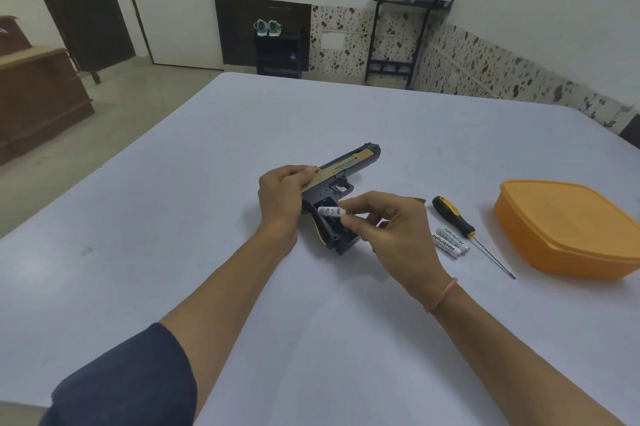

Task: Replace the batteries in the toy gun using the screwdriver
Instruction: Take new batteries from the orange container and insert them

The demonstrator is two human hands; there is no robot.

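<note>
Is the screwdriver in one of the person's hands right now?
No, the screwdriver lies on the table; the left hand holds the toy gun, the right hand a battery.

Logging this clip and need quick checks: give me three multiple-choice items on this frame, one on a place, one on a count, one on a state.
1. Where is the screwdriver? A on the floor; B on the table, between the loose batteries and the orange container; C inside the container.
2. How many loose batteries lie on the table? A none; B two; C four.
3. What does the right hand do? A pinches a battery at the toy gun grip; B lies flat; C grips the screwdriver.
Answers: B, it lies between them; B, two lie side by side; A, fingertips pinch a white battery.
</note>
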